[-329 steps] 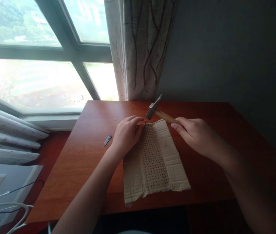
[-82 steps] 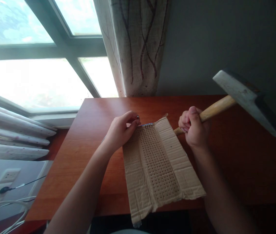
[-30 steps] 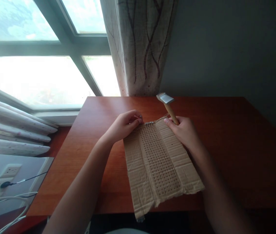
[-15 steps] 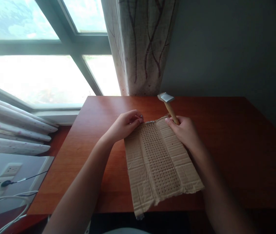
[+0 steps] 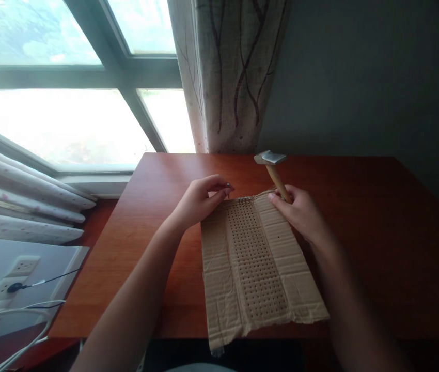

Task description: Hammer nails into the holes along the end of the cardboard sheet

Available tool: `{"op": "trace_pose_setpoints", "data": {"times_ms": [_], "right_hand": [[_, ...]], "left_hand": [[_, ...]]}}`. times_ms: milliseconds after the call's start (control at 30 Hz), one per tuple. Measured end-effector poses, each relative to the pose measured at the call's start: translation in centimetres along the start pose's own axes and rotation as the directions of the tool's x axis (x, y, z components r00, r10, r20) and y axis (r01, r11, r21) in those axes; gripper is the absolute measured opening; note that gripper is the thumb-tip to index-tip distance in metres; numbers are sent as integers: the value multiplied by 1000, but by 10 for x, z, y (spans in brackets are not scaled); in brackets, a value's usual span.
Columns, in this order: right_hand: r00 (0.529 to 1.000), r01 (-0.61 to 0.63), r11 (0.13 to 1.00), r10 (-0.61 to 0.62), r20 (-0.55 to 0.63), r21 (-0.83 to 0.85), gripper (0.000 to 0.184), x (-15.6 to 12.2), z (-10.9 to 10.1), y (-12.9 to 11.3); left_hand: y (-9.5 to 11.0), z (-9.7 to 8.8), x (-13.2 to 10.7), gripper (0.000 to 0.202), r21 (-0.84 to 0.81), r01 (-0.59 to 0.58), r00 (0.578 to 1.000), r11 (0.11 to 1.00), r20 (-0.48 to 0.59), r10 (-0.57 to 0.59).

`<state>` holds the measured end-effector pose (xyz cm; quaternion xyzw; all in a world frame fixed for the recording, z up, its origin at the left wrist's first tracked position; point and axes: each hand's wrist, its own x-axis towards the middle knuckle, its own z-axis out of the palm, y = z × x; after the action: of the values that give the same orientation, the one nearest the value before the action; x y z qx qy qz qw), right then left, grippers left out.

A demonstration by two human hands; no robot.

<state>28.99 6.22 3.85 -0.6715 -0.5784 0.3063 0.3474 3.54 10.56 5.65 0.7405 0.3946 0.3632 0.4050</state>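
A sheet of brown cardboard with a strip of many small holes lies on the reddish-brown wooden table. My left hand is pinched on a small nail at the sheet's far left corner. A few nails stand in the far edge of the holed strip. My right hand is closed round the wooden handle of a hammer, whose metal head points away from me, over the table behind the sheet.
A patterned curtain hangs behind the table beside a large window. A grey wall is at the right. At the lower left stand a white box with power sockets and cables.
About 2.7 s ago the hammer was raised high at the right; it has come down and now lies low behind the sheet. In the last second both hands have hardly moved.
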Motion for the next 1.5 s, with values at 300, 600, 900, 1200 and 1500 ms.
{"op": "trace_pose_setpoints", "data": {"times_ms": [300,600,900,1200,1500], "right_hand": [[999,10,1000,-11,51,12,49,-2,-4,-2],[998,40,999,-41,52,25,44,-1,-5,1],[997,48,999,-48,61,4,42,-3,-5,0],[997,52,998,-51,62,-20,41,-2,-4,-1],[996,58,997,-54,71,-57,43,-2,-3,1]], "left_hand": [[23,15,-13,11,126,-11,987,992,-157,31],[20,20,-14,9,148,4,985,989,-172,21],[15,19,-15,11,176,21,989,984,-149,5],[14,23,-16,11,222,19,983,975,-181,22],[13,25,-19,10,319,-11,977,948,-200,79]]}}
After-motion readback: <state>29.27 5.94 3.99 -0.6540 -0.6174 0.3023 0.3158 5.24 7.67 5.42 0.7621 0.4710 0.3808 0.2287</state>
